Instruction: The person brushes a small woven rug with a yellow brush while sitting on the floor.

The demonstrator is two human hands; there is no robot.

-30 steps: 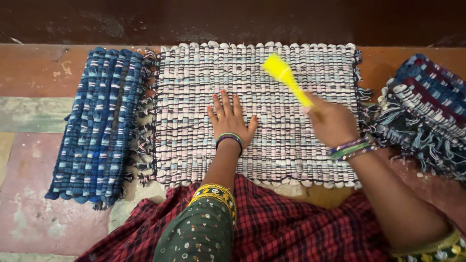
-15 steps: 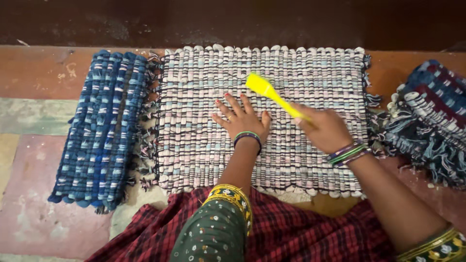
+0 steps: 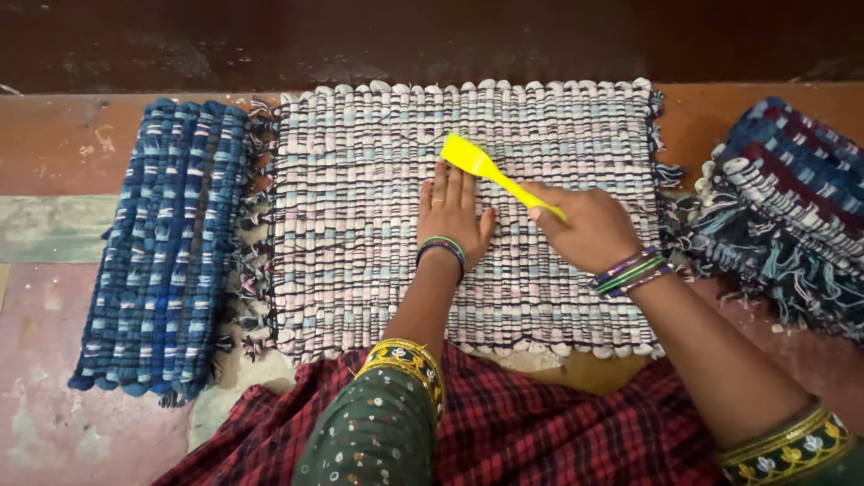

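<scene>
- The yellow brush [image 3: 490,171] lies with its long axis on a slant across the pale woven mat [image 3: 360,225]: the broad flat head points up and to the left, away from the person, and the thin handle runs down and to the right into the right hand [image 3: 585,225].
- The fingers of the right hand are clenched round the lower end of the handle, forefinger laid along it; the hand sits over the right half of the mat.
- The brush head is just beside the fingertips of the left hand [image 3: 453,211], over the middle of the mat's upper part.
- The left hand lies flat on the mat, palm down, fingers released, straight and close together, holding nothing.
- A folded blue mat [image 3: 162,243] lies along the pale mat's left edge on the floor [image 3: 45,207]; a dark blue and maroon mat [image 3: 792,198] with loose fringe is heaped at the right.
- A red checked cloth [image 3: 522,423] covers the person's lap at the near edge of the pale mat.
- Against the frame half a second ago: the brush head is a little lower and closer to the left hand, and the left hand's fingers, then spread and angled left, are now drawn together and pointing straight up the mat. A second ago the brush was raised higher and further right.
</scene>
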